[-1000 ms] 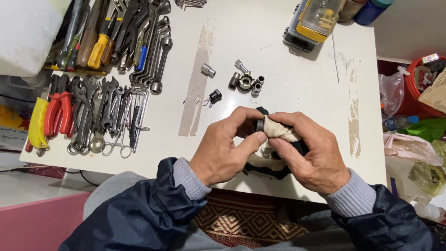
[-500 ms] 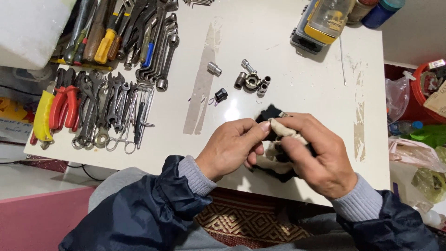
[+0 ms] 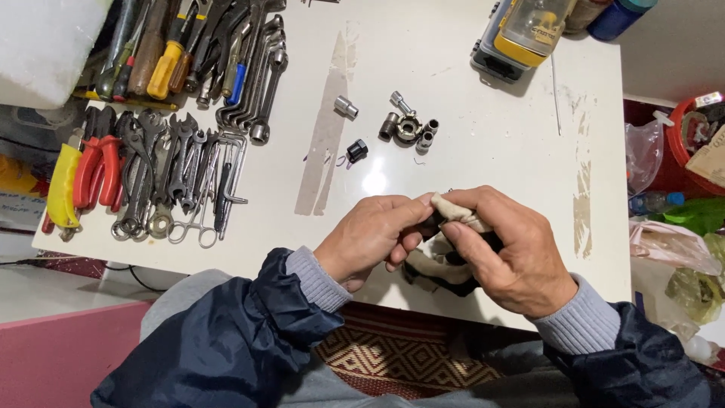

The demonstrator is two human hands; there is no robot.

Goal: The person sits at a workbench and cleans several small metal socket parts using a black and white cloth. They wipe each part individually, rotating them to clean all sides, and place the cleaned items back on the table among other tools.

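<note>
**Both hands on a grubby rag at the near edge of the worktop**

So the left hand [image 3: 370,242] and the right hand [image 3: 506,257] were both up against a dirty off-white rag [image 3: 457,215], right at the near edge of the white worktop [image 3: 468,151], a bit right of the middle. Right-hand fingers [image 3: 468,242] were curled and pinched around the top of the rag, thumb pressed onto it. Left-hand fingers [image 3: 411,215] were pressed together, tips touching the same bunched end. The rest of the rag [image 3: 438,268] hung down below the hands, with something dark wrapped inside that I couldn't make out.

Further back, near the middle, sat a cluster of small metal sockets [image 3: 408,127], with one lone silver socket [image 3: 346,106] and a small black socket [image 3: 356,149] a little to the left of it. Along the left edge lay a row of spanners [image 3: 170,170] and red-handled pliers [image 3: 98,170], with screwdrivers [image 3: 162,53] behind them at the far left corner. A yellow and grey tool case [image 3: 525,34] stood at the far edge.
</note>
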